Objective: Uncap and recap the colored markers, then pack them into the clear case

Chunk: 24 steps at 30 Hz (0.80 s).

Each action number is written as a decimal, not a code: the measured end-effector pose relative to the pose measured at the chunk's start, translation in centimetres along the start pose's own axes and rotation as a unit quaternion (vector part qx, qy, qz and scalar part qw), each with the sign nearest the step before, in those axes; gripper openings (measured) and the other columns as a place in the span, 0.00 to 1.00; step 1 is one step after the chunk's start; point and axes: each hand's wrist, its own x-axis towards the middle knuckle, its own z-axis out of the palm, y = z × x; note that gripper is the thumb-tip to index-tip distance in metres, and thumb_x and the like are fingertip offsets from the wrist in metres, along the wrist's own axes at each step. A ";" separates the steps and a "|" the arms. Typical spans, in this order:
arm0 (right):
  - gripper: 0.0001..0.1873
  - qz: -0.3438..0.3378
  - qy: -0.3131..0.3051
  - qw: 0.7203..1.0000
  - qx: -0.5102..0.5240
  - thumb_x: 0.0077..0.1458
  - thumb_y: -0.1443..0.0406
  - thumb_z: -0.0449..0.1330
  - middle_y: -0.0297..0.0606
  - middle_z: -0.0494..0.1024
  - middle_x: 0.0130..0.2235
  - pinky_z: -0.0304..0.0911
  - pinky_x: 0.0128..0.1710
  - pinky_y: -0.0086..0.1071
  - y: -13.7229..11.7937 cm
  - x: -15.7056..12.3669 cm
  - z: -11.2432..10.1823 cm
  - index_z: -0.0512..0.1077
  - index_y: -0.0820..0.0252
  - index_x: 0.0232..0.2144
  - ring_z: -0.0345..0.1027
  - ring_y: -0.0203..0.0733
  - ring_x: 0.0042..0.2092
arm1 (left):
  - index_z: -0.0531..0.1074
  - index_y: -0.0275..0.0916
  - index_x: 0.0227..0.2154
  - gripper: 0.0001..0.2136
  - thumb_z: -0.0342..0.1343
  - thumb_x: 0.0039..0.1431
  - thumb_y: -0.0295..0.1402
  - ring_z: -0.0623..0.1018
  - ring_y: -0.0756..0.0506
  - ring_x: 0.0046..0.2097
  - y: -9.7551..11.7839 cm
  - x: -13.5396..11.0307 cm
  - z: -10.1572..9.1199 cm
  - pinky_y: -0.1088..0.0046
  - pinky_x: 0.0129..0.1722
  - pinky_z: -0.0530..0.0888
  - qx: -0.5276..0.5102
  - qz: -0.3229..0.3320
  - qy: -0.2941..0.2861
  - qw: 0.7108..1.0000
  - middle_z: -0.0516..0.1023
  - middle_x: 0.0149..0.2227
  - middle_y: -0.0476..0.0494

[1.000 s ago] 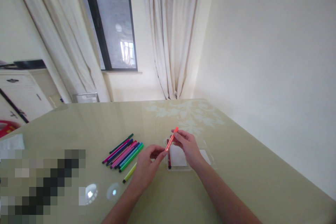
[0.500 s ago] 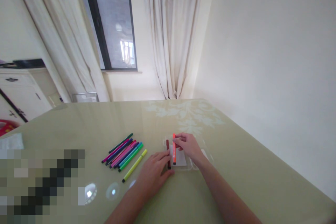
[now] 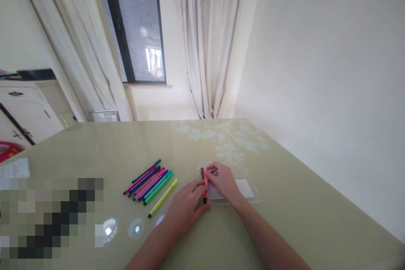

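A clear plastic case (image 3: 255,190) lies flat with a white card (image 3: 245,188) in its right part. My left hand (image 3: 187,199) holds the case at its left side, fingertips over the pens and thumb by the near edge. Under those fingertips a dark red marker (image 3: 202,172) lies along the case's left side, its middle hidden. My right hand (image 3: 222,178) pinches the upper part of an orange marker (image 3: 206,194), which lies right beside the dark red one, black end towards me.
Left of my hands lie a yellow marker (image 3: 163,198), a green marker (image 3: 158,189) and several pink, blue and dark ones in a loose row. A pale cloth or paper (image 3: 15,168) sits at the table's left edge. A wall (image 3: 332,93) borders the right side.
My right hand has brought the orange marker left and down, from above the card to alongside the dark red marker. My left hand has stayed nearly in place.
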 end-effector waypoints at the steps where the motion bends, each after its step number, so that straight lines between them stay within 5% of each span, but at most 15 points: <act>1: 0.03 -0.004 -0.002 1.000 -0.007 0.53 0.70 0.65 0.37 0.82 0.32 0.68 0.34 0.29 0.0 0.0 -0.1 0.77 0.60 0.33 0.76 0.40 0.33 | 0.72 0.46 0.57 0.21 0.63 0.60 0.32 0.75 0.38 0.59 -0.1 0.0 0.0 0.58 0.59 0.71 0.006 0.008 -0.001 1.000 0.74 0.61 0.43; 19: 0.10 -0.077 -0.083 0.986 -0.119 0.52 0.67 0.66 0.38 0.84 0.37 0.65 0.41 0.33 0.3 0.0 -1.9 0.83 0.55 0.37 0.74 0.43 0.36 | 0.71 0.45 0.59 0.20 0.60 0.65 0.36 0.74 0.38 0.58 0.0 -0.1 0.0 0.55 0.58 0.71 0.089 0.063 -0.004 0.994 0.75 0.60 0.42; 24: 0.06 -0.058 -0.075 0.986 -0.134 0.49 0.66 0.69 0.37 0.84 0.35 0.64 0.40 0.34 0.4 -0.1 -1.7 0.84 0.51 0.32 0.73 0.45 0.36 | 0.73 0.44 0.57 0.18 0.59 0.65 0.35 0.73 0.37 0.58 0.6 -0.1 0.1 0.55 0.58 0.71 0.076 0.048 -0.011 0.996 0.76 0.59 0.42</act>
